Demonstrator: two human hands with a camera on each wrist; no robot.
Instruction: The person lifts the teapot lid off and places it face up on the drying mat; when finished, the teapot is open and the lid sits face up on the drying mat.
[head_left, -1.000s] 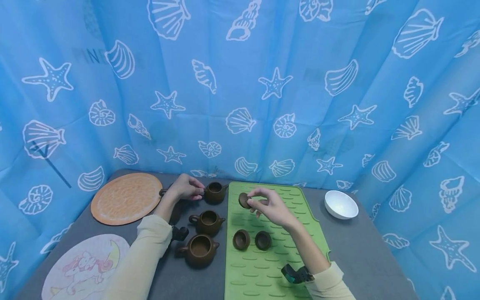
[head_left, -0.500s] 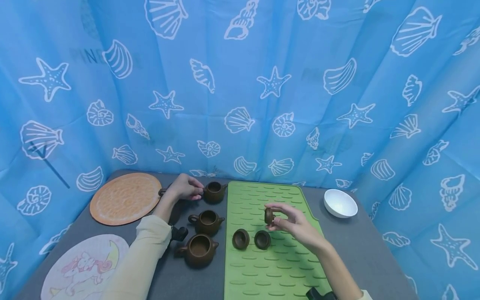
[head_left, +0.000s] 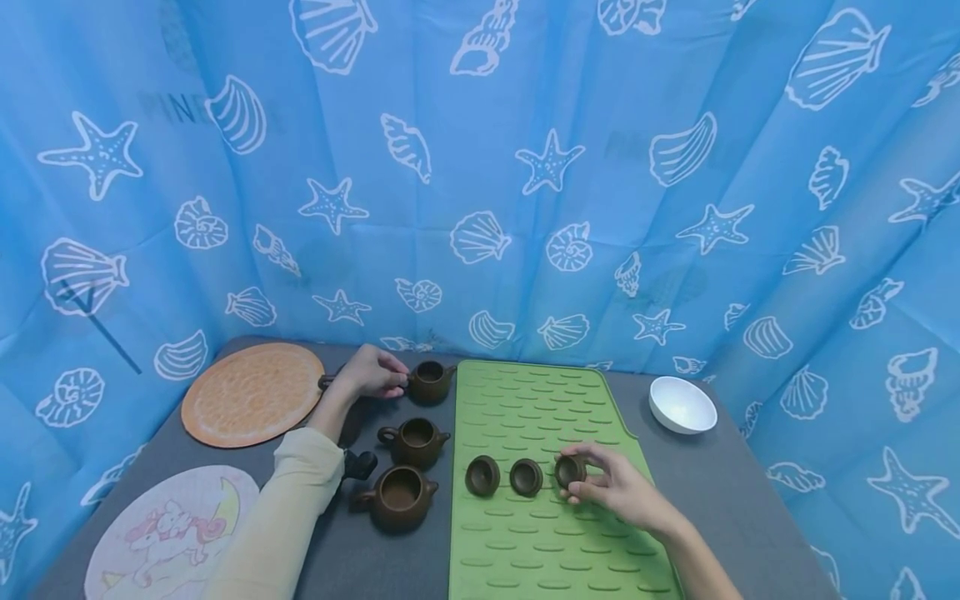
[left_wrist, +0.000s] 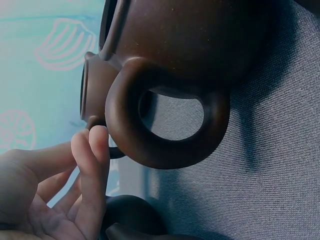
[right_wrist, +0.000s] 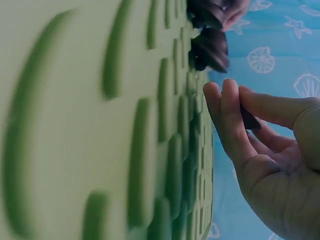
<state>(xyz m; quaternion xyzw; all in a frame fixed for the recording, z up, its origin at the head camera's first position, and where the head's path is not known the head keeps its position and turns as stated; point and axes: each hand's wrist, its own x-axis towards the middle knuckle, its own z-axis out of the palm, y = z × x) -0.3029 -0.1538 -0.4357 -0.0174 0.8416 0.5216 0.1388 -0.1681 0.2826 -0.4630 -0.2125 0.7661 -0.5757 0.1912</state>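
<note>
Right hand [head_left: 618, 492] pinches the third lid [head_left: 568, 471] beside two others on the green mat [head_left: 540, 542]; set it flat, in line, then release; left hand [head_left: 367, 373] grips the far teapot [head_left: 430, 382].

Legible text: faint grey letters "PINE…" showed through blue seashell curtain [head_left: 480, 167], far upper left; remainder hidden by fold. No other readable text, label, brand or number found.
</note>
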